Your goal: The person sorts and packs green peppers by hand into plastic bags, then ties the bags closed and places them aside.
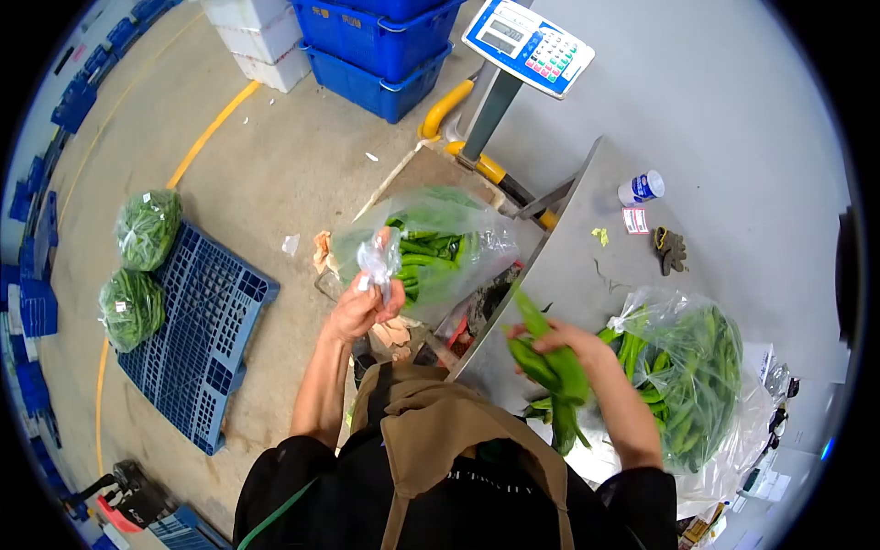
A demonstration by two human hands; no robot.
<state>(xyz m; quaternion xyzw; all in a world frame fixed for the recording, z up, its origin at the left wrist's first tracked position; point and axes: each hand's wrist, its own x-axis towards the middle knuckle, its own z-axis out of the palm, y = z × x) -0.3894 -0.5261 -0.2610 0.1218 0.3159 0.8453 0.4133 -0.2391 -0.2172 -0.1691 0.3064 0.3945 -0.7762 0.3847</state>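
My left hand (359, 310) is closed around the bunched edge of a clear plastic bag (486, 240). Long green peppers (426, 261) fill part of that bag, which rests on the platform of the floor scale (426, 174). Over the edge of the metal table, my right hand (577, 341) grips several green peppers (555, 371), their ends sticking out past the fingers. Just right of it, a second clear bag of green peppers (701, 385) lies on the table, with some peppers at its mouth.
The scale's display (527, 46) stands on a post ahead. On the metal table (568, 247) are a white-and-blue tub (642, 188), labels (634, 221) and a dark glove (670, 251). A blue pallet (206, 316) and two filled bags (133, 310) lie left; blue crates (376, 78) stand ahead.
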